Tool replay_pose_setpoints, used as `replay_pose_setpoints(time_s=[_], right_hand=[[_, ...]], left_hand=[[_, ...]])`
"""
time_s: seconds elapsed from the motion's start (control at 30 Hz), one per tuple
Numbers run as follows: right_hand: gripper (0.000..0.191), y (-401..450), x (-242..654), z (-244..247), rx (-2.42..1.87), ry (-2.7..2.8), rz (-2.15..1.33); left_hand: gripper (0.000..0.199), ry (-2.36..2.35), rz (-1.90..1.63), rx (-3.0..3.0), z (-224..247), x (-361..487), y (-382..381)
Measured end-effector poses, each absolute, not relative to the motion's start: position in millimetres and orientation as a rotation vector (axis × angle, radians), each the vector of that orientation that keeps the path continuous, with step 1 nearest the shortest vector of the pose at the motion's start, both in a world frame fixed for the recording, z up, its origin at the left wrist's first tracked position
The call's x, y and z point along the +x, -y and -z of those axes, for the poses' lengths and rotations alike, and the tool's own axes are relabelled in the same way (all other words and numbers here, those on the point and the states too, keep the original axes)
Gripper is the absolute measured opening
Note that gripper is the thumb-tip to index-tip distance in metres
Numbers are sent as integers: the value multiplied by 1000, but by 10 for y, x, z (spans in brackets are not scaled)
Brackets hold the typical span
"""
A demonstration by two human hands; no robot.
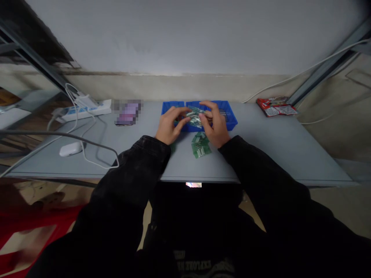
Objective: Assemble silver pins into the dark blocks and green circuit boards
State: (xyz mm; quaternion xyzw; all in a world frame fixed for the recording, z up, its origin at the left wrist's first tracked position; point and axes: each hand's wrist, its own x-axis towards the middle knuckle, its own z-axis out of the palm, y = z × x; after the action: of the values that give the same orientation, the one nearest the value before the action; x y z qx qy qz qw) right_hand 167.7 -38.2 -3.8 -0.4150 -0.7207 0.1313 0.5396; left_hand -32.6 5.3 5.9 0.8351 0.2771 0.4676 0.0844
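Note:
Between my two hands is a small clear-green plastic packet (196, 117) with shiny metal pieces in it, above the front of the blue trays. My left hand (171, 125) pinches the packet's left edge between thumb and fingers. On its right side, my right hand (214, 125) has its thumb and fingers closed on the same packet. A second green packet (200, 145) with silvery pieces lies on the table just below my right hand. Behind the hands stand a small blue tray (173, 104) and a wider blue tray (232, 122) holding thin metal items, partly hidden.
The grey table (278, 150) meets a wall behind. To the left are a white power strip (100, 108) with cables, a phone (129, 114) and a white earphone case (71, 149). A red packet (275, 108) lies at the back right.

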Motion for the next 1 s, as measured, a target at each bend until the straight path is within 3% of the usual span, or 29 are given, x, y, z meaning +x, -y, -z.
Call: replay_pose_setpoints(time_s=[0.33,0.6,1.0], right_hand=[[32,347,1708,17,-1001,1868,-5],[19,344,1709,34,-1062,1852,25],[22,295,1700,79,-911,1922,70]], left_hand=[[35,-869,-1363,2531,-36,-358,-139],[15,-846,-1361,2591,-47,-362,-134],[26,-665,-1398,2623,-36,-326,-128]])
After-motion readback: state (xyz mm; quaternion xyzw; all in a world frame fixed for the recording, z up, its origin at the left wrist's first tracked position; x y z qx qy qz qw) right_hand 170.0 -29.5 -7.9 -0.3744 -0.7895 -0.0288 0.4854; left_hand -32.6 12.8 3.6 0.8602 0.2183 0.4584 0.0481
